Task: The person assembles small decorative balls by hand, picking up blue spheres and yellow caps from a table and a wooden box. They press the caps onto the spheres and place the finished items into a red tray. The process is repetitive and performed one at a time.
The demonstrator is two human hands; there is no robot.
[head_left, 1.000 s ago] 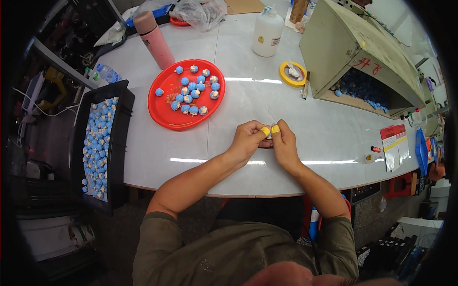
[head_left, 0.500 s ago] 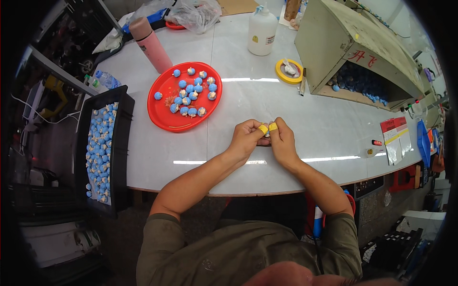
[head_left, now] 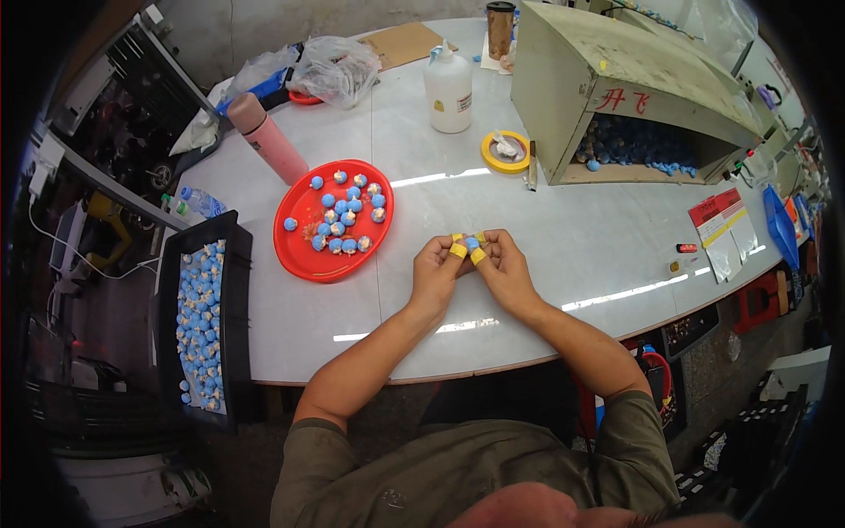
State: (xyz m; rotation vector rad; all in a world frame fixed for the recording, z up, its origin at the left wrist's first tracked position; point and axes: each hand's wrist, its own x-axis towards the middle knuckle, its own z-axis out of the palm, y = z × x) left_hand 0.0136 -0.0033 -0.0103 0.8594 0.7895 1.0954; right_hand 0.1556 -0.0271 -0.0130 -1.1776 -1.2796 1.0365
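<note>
Between the fingertips of both hands, just above the table, is a small blue ball (head_left: 473, 243). My left hand (head_left: 435, 271) pinches it from the left, and my right hand (head_left: 508, 275) pinches it from the right. Yellow tape wraps several of my fingertips and thumbs. To the left, a red round tray (head_left: 304, 249) holds several blue balls with cream-coloured bits on them. Many similar balls lie in a long black bin (head_left: 233, 326) at the table's left edge. The underside of the held ball is hidden by my fingers.
A pink flask (head_left: 273, 150) stands behind the tray. Farther back are a white squeeze bottle (head_left: 450, 97) and a roll of yellow tape (head_left: 492, 164). An open-fronted box (head_left: 554, 97) with blue pieces inside stands at back right. Red-and-white cards (head_left: 722, 222) lie at the right.
The view has shifted, so the table sits lower in it. My hands have turned, and the blue ball between my fingertips now shows more clearly.
</note>
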